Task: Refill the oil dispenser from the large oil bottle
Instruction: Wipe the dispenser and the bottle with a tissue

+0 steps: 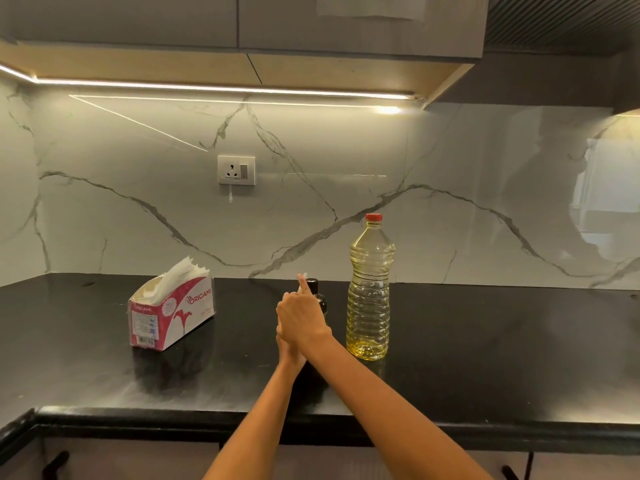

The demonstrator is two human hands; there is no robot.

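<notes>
The large oil bottle (369,299) stands upright on the black counter, clear plastic with a red cap on and yellow oil inside. Just left of it is the small dark oil dispenser (321,301) with a black top, mostly hidden behind my hands. My right hand (302,318) lies over my left hand (289,353), the two pressed together in front of the dispenser. A scrap of white tissue (302,278) sticks out past the fingertips. The left hand's fingers are covered by the right hand.
An open red and white tissue box (173,313) sits to the left on the counter (485,341). A marble backsplash with a wall socket (236,170) rises behind. The counter's front edge (138,415) runs below my forearms, with cabinets overhead.
</notes>
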